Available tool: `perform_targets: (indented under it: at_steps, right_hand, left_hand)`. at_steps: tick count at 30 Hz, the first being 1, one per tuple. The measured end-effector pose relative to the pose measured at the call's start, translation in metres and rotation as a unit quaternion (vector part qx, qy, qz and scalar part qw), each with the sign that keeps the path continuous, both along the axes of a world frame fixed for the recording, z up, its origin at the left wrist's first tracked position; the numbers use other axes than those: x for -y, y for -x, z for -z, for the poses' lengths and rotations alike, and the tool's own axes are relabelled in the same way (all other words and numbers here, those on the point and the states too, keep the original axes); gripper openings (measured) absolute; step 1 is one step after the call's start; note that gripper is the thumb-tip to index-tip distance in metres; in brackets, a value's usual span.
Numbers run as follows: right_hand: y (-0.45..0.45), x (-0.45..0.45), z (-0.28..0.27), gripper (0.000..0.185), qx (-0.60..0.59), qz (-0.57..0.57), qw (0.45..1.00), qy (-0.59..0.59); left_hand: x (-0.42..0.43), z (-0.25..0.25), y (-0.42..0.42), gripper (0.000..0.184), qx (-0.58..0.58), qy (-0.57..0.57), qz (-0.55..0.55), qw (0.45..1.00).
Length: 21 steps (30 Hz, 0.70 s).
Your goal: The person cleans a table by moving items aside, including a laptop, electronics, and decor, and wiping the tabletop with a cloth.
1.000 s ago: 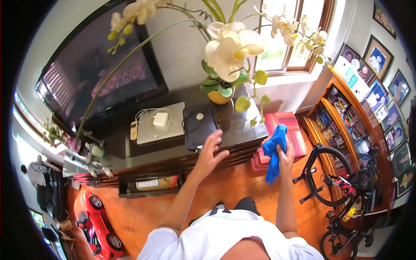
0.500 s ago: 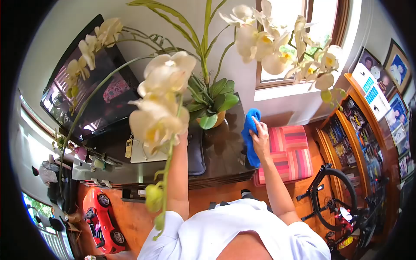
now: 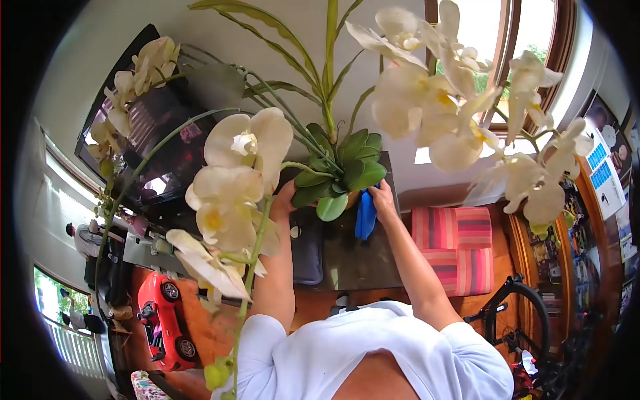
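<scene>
A potted orchid with white blooms and broad green leaves [image 3: 357, 160] stands on a dark, glossy cabinet top [image 3: 347, 267]. Its leaves hide most of the pot. My left hand [image 3: 285, 197] is at the left side of the pot, its fingers hidden behind leaves, so its grip cannot be made out. At the right side of the pot, my right hand [image 3: 382, 198] is closed on a blue cloth [image 3: 365, 217], which hangs down over the cabinet top. White orchid blooms [image 3: 230, 193] hang close to the camera, in front of my left forearm.
A dark cushion-like pad [image 3: 307, 252] lies beside my left forearm. Left of the plant stands a television [image 3: 160, 143]. A striped red seat [image 3: 453, 247] is to the right, near a bicycle wheel [image 3: 543, 313] and bookshelves. On the wooden floor sits a red toy car [image 3: 165, 320].
My right hand has moved left with the blue cloth, from the cabinet's right edge to the pot. My left hand has come up beside the pot. The view has shifted, with blooms appearing larger.
</scene>
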State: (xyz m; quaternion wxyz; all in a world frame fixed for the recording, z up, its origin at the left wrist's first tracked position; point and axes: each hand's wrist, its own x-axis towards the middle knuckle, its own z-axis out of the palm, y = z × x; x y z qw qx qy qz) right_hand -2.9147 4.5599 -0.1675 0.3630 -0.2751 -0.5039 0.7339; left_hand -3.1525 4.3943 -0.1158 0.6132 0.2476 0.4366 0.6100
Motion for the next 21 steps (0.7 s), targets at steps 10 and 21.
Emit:
perform_targets:
  at_steps: [10, 21]
  right_hand:
    - [-0.011, 0.075, 0.008, 0.045, 0.049, 0.105, 0.975, -0.190]
    - [0.050, -0.060, 0.007, 0.027, -0.049, -0.068, 0.994, -0.068]
  left_hand:
    - [-0.024, 0.038, 0.012, 0.051, 0.012, -0.047, -0.041, 0.998]
    - [0.017, 0.049, -0.002, 0.058, -0.070, -0.005, -0.159, 0.985]
